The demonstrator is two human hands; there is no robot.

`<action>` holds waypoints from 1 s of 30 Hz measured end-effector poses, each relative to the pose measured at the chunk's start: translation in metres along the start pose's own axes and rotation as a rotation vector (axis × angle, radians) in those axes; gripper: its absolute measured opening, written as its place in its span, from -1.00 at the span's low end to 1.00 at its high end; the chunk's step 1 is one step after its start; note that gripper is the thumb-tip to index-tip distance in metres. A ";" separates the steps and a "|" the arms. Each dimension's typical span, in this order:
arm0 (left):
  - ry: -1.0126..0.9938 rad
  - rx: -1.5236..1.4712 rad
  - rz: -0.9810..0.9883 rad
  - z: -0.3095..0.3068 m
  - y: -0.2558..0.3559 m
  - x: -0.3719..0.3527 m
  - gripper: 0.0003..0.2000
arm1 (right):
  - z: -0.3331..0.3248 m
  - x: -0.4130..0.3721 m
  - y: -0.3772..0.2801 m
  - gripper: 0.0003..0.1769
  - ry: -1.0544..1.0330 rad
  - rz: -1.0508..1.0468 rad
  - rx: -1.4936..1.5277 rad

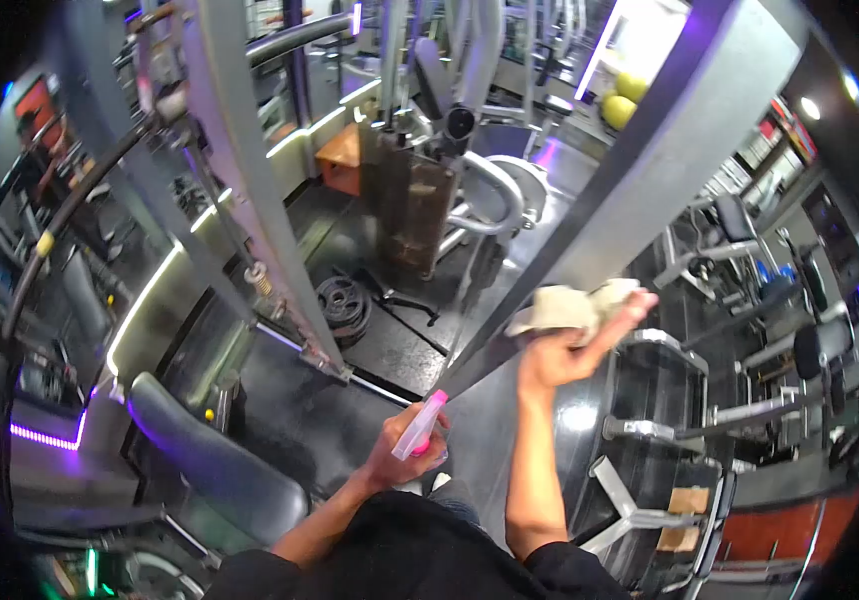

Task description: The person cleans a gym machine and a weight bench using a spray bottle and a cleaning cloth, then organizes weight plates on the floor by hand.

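My right hand (560, 358) presses a pale cloth (562, 310) against the wide grey metal post (640, 190) that slants up to the upper right. Its fingers reach out along the cloth's right part. Lower down, near my body, my left hand (400, 450) is wrapped round a spray bottle with a white and pink head (420, 425). The bottle's body is mostly hidden by the fingers. The foot of the post lies just above the bottle.
A black padded bench (220, 460) stands at the lower left. Weight plates (343, 305) lie on the floor behind the frame. An orange box (342, 158), yellow balls (622, 100) and exercise machines (730, 235) are farther off. A person (50, 165) shows at the far left.
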State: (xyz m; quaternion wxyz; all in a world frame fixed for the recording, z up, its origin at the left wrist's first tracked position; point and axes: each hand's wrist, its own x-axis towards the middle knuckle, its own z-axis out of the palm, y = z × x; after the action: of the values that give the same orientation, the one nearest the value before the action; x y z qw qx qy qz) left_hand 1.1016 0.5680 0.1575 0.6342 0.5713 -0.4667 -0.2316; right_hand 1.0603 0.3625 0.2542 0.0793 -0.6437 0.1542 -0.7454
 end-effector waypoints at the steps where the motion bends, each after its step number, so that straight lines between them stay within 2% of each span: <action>1: 0.024 -0.001 0.015 0.001 0.003 -0.001 -0.63 | 0.005 0.018 -0.001 -0.27 0.037 -0.093 0.052; 3: 0.075 -0.023 -0.039 0.006 0.007 -0.006 -0.61 | 0.008 0.048 -0.016 -0.41 -0.032 -0.115 -0.003; 5: 0.192 0.051 0.052 0.013 0.011 -0.010 -0.62 | 0.012 0.044 -0.013 -0.37 -0.153 -0.122 -0.133; 6: 0.243 -0.071 -0.046 0.021 0.012 -0.017 -0.62 | 0.012 0.033 -0.008 -0.34 -0.159 -0.110 -0.146; 9: 0.335 -0.027 -0.017 0.035 0.010 -0.034 -0.66 | -0.008 -0.017 0.013 -0.28 -0.258 0.006 -0.069; 11: 0.406 -0.084 -0.087 0.048 0.012 -0.048 -0.71 | -0.029 -0.040 0.025 -0.28 -0.340 -0.086 -0.200; 13: 0.408 -0.060 -0.238 0.059 0.026 -0.057 -0.74 | -0.035 -0.066 0.027 -0.38 -0.203 0.279 0.099; 15: 0.481 -0.072 -0.320 0.076 0.028 -0.069 -0.72 | -0.061 -0.091 0.054 -0.59 -0.413 0.520 0.144; 17: 0.530 -0.038 -0.228 0.098 0.030 -0.087 -0.69 | -0.097 -0.126 0.109 -0.69 -0.622 0.947 0.056; 19: 0.550 0.043 -0.192 0.108 0.028 -0.103 -0.67 | -0.107 -0.118 0.082 -0.63 -0.704 0.874 0.191; 21: 0.560 -0.016 -0.238 0.121 0.021 -0.121 -0.66 | -0.107 -0.119 0.053 -0.60 -0.391 1.177 0.576; 22: 0.604 -0.041 -0.184 0.125 0.018 -0.129 -0.64 | -0.114 -0.125 0.051 -0.58 -0.379 1.403 0.579; 23: 0.637 -0.040 -0.189 0.130 0.020 -0.135 -0.64 | -0.126 -0.136 0.054 -0.58 -0.413 1.407 0.588; 25: 0.721 0.167 -0.147 0.134 0.025 -0.148 -0.63 | -0.142 -0.160 0.057 -0.60 -0.747 1.729 0.768; 27: 0.725 0.293 -0.139 0.137 0.015 -0.165 -0.55 | -0.144 -0.156 0.013 -0.66 -0.954 1.864 0.765; 28: 0.754 0.297 -0.154 0.140 0.011 -0.172 -0.51 | -0.153 -0.178 0.024 -0.67 -1.106 1.916 0.842; 29: 0.781 0.296 -0.169 0.143 0.007 -0.178 -0.46 | -0.155 -0.187 0.018 -0.60 -1.267 1.938 0.861; 30: 0.767 0.429 -0.166 0.143 0.005 -0.187 -0.38 | -0.155 -0.188 0.003 -0.57 -1.412 1.960 0.904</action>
State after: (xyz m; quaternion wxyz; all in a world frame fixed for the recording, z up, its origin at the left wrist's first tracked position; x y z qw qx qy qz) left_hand 0.8928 0.6508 0.0885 0.6076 0.7702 -0.1876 0.0490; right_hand 0.9374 0.4394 0.0583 0.8640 -0.4313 0.2201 0.1376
